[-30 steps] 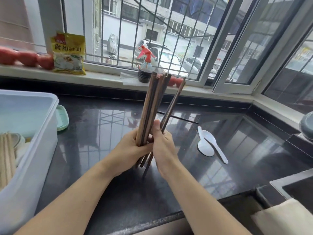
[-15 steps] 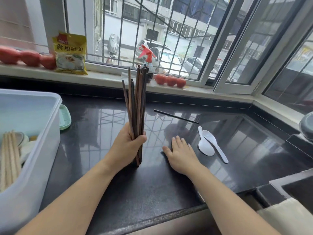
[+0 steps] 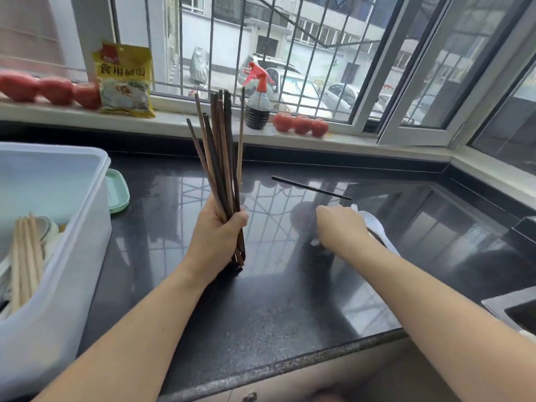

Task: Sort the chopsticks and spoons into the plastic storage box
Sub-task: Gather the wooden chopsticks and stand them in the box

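My left hand (image 3: 214, 242) grips a bundle of dark brown chopsticks (image 3: 222, 158). They stand upright with their lower ends on the black counter (image 3: 275, 309). My right hand (image 3: 342, 227) is arched over the white spoons (image 3: 377, 230), its fingers curled down onto them. The spoons lie on the counter, partly hidden by the hand. One black chopstick (image 3: 311, 188) lies flat just behind that hand. At the left stands the plastic storage box (image 3: 72, 256), with several pale wooden chopsticks (image 3: 26, 256) inside.
A green tray (image 3: 119, 191) sits behind the box. On the windowsill are a yellow packet (image 3: 124, 79), a spray bottle (image 3: 257, 105) and tomatoes (image 3: 301, 124). A sink edge (image 3: 510, 303) is at the right front.
My right hand let go of the bundle, rested flat on the counter, then moved right onto the white spoons. My left hand stood the bundle upright and keeps holding it.
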{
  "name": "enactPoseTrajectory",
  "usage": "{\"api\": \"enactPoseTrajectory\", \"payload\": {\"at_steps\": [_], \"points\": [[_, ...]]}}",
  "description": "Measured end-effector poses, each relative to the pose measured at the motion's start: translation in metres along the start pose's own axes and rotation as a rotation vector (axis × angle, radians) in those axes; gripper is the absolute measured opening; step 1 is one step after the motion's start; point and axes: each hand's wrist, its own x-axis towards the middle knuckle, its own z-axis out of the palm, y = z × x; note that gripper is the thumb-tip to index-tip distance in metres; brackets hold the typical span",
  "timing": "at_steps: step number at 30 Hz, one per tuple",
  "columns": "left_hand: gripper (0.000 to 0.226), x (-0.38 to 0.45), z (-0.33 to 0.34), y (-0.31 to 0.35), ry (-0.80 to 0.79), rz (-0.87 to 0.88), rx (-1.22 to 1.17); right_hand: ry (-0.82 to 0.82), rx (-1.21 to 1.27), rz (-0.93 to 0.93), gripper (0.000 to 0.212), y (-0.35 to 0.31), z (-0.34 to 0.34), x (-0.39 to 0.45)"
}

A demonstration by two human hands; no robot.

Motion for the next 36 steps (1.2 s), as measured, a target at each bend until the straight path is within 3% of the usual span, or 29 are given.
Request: {"api": "enactPoseTrajectory", "payload": {"at_steps": [4, 9, 12, 15, 19, 21, 24, 27, 32, 36], "points": [[0.023, 0.009, -0.004, -0.005, 0.107, 0.079, -0.007, 0.064, 0.125, -0.028, 0.027, 0.015, 0.025, 0.064], [0.021, 0.021, -0.001, -0.009, 0.172, 0.112, 0.02, 0.008, 0.157, -0.02, 0.059, 0.022, 0.044, 0.147], [0.019, 0.022, 0.0, -0.01, 0.168, 0.075, 0.018, -0.046, 0.104, -0.022, 0.048, 0.017, 0.043, 0.178], [0.014, 0.025, -0.002, -0.013, 0.186, 0.048, 0.039, 0.033, -0.04, -0.144, 0.027, 0.003, 0.034, 0.182], [0.007, 0.023, -0.004, -0.009, 0.238, 0.065, 0.059, 0.186, -0.084, -0.531, 0.014, -0.005, 0.023, 0.143], [0.012, 0.021, -0.005, -0.003, 0.244, 0.061, 0.057, 0.402, -0.042, -0.699, 0.011, 0.006, 0.019, 0.109], [0.009, 0.012, -0.003, 0.006, 0.152, -0.01, -0.018, 0.768, 0.065, -0.778, 0.014, 0.023, 0.011, 0.048], [0.011, -0.007, 0.013, 0.018, 0.039, -0.191, -0.175, 0.963, 0.197, -0.741, 0.016, 0.019, 0.014, -0.011], [0.02, -0.055, 0.046, 0.04, -0.107, -0.618, -0.505, 1.022, 0.334, -0.761, 0.02, -0.017, 0.026, -0.074], [0.02, -0.08, 0.04, 0.038, -0.047, -0.678, -0.51, 0.905, 0.42, -0.766, 0.018, -0.03, 0.038, -0.11]]}}
